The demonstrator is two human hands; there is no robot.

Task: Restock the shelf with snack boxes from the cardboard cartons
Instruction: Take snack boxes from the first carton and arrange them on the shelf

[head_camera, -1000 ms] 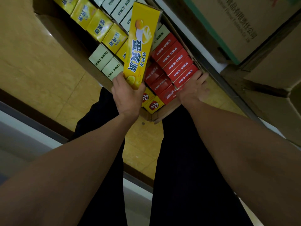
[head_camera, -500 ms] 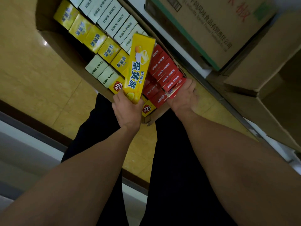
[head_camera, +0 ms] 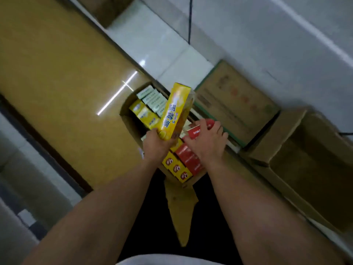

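Two boxes in hand above the open carton point(head_camera: 127, 121): left hand point(head_camera: 155, 145) gripping a long yellow snack box point(head_camera: 176, 109) by its bottom end, right hand point(head_camera: 207, 142) curled on a red box point(head_camera: 198, 130). Risk of the yellow box tipping from that end-hold.

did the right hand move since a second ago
Yes. The right hand lifted off the packed red rows in the carton and now grips a red box raised above them.

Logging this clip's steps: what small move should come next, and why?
Probably lift the red box clear of the carton: the right hand already grips it, partly raised above the packed rows, while the left hand holds a yellow box.
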